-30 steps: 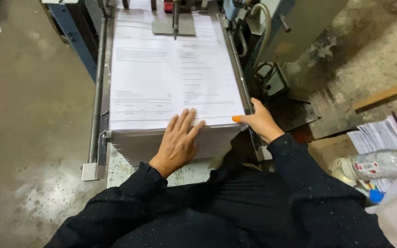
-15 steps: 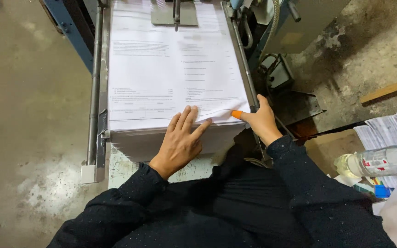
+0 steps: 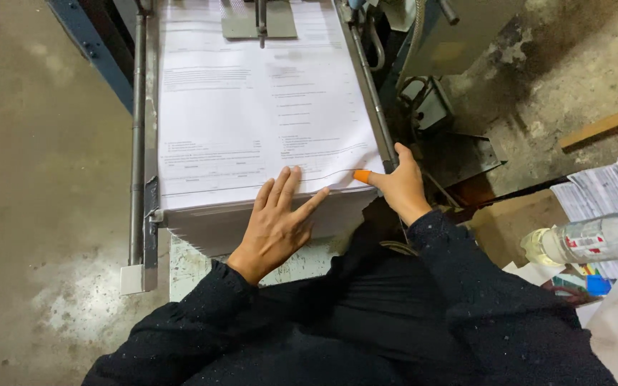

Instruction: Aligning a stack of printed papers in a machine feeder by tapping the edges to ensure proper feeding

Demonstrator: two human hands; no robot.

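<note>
Head view, left to right. A grey concrete floor (image 3: 37, 214) borders a metal guide rail (image 3: 137, 143) running along the left edge of the machine bed. A tall stack of printed sheets (image 3: 252, 107) lies on the bed between this rail and a second rail (image 3: 366, 93) at the right. The left hand (image 3: 275, 227) rests flat on the near edge of the stack, fingers spread and extended, gripping nothing. The right hand (image 3: 398, 186) sits at the stack's near right corner, loosely curled, with an orange-capped fingertip (image 3: 361, 175) pressing on the top sheet. Farther right, a clear plastic bottle (image 3: 595, 239) lies on its side beside loose papers (image 3: 599, 196).
</note>
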